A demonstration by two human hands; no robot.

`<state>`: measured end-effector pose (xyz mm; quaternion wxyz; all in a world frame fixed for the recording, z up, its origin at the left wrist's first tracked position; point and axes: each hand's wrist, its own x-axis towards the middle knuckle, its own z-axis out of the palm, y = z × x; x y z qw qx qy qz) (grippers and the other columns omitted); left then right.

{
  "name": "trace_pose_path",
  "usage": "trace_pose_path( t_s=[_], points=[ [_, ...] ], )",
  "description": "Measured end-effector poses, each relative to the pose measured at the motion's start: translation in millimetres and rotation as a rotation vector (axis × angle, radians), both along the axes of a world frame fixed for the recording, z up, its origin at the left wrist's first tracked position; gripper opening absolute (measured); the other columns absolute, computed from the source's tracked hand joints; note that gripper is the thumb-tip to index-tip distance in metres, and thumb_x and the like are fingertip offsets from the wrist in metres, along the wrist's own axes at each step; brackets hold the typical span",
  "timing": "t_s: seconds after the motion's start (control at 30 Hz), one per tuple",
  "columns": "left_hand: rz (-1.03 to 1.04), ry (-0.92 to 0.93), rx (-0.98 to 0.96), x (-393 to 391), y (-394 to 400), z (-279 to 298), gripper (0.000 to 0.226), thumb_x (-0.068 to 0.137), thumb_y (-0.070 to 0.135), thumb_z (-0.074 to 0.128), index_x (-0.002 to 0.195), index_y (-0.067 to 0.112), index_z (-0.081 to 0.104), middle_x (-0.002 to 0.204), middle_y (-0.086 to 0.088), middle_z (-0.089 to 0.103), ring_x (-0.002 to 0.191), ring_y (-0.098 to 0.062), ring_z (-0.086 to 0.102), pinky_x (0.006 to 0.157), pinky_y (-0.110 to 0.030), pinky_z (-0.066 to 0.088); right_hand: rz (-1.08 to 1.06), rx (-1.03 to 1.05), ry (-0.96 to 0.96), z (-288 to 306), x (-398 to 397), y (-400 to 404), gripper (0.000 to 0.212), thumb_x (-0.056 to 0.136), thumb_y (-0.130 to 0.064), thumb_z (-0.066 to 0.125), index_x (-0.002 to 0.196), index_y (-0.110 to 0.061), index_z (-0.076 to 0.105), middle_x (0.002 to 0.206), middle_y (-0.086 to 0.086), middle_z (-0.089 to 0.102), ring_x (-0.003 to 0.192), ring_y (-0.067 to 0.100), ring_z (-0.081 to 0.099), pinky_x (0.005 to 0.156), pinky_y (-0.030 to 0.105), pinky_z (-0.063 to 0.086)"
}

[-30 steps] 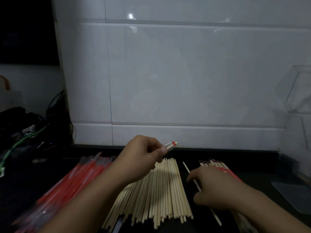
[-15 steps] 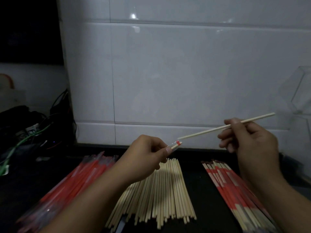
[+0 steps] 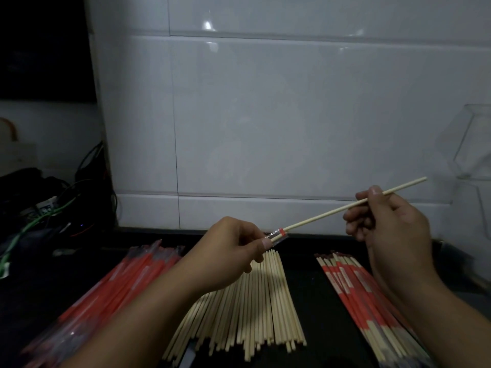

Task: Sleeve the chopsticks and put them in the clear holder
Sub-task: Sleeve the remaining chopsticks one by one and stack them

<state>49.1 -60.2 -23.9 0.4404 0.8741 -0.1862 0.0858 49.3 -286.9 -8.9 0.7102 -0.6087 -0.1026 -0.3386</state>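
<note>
At the far left, a tangle of cables is seen in shadow beside the white tiled wall. On the dark tabletop, a heap of red sleeves is laid at the left, a pile of bare chopsticks in the middle, and a row of sleeved chopsticks at the right. Above the bare pile, the left hand is raised, its grip closed on the mouth of 1 sleeve, pinched between thumb and fingers. A single chopstick is slanted up to the right, its lower tip entered in that sleeve mouth. Its upper part is pinched by the right hand, fingers curled round it. The clear holder is seen at the right edge against the wall, well apart from both hands.
</note>
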Motion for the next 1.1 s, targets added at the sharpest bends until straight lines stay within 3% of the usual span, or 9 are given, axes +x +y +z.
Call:
trace_pose_path(
  t_s=[0.33, 0.63, 0.9, 1.0, 1.1],
  points=[
    [-0.013, -0.004, 0.000, -1, 1, 0, 0.015, 0.096, 0.036, 0.061, 0.094, 0.026, 0.072, 0.080, 0.005, 0.072, 0.070, -0.009, 0.068, 0.075, -0.035, 0.058, -0.013, 0.038, 0.011, 1, 1, -1, 0.029, 0.104, -0.024, 0.044, 0.084, -0.011, 0.061, 0.058, 0.004, 0.064, 0.048, 0.013, 0.054, 0.042, 0.020, 0.040],
    [-0.018, -0.004, 0.010, -2, -1, -1, 0.015, 0.095, 0.037, 0.061, 0.094, 0.028, 0.072, 0.079, 0.007, 0.072, 0.069, -0.007, 0.068, 0.076, -0.034, 0.059, 0.038, -0.039, 0.069, -3, 3, 2, 0.028, 0.103, -0.023, 0.046, 0.086, -0.009, 0.063, 0.062, 0.007, 0.066, 0.051, 0.015, 0.055, 0.043, 0.020, 0.042],
    [-0.045, -0.004, 0.012, 0, -3, -3, 0.013, 0.095, 0.038, 0.061, 0.094, 0.031, 0.071, 0.079, 0.009, 0.072, 0.068, -0.005, 0.066, 0.072, -0.031, 0.058, 0.267, -0.157, 0.225, -14, 2, 16, 0.023, 0.097, -0.021, 0.054, 0.093, -0.007, 0.072, 0.070, 0.009, 0.066, 0.056, 0.017, 0.056, 0.046, 0.023, 0.042],
    [-0.040, -0.015, 0.010, 0, -4, -3, 0.013, 0.095, 0.037, 0.060, 0.094, 0.030, 0.071, 0.079, 0.007, 0.072, 0.067, -0.005, 0.065, 0.068, -0.026, 0.056, 0.326, -0.260, 0.314, -18, 0, 23, 0.019, 0.095, -0.021, 0.057, 0.112, -0.017, 0.066, 0.073, 0.007, 0.069, 0.056, 0.017, 0.057, 0.047, 0.025, 0.043],
    [-0.010, -0.037, 0.018, 2, -1, -3, 0.015, 0.096, 0.036, 0.060, 0.092, 0.028, 0.072, 0.078, 0.007, 0.072, 0.065, -0.006, 0.064, 0.063, -0.022, 0.053, 0.142, -0.194, 0.227, -15, 3, 18, 0.047, 0.094, -0.008, 0.058, 0.135, -0.027, 0.044, 0.069, 0.010, 0.068, 0.052, 0.016, 0.055, 0.047, 0.026, 0.044]
  ],
)
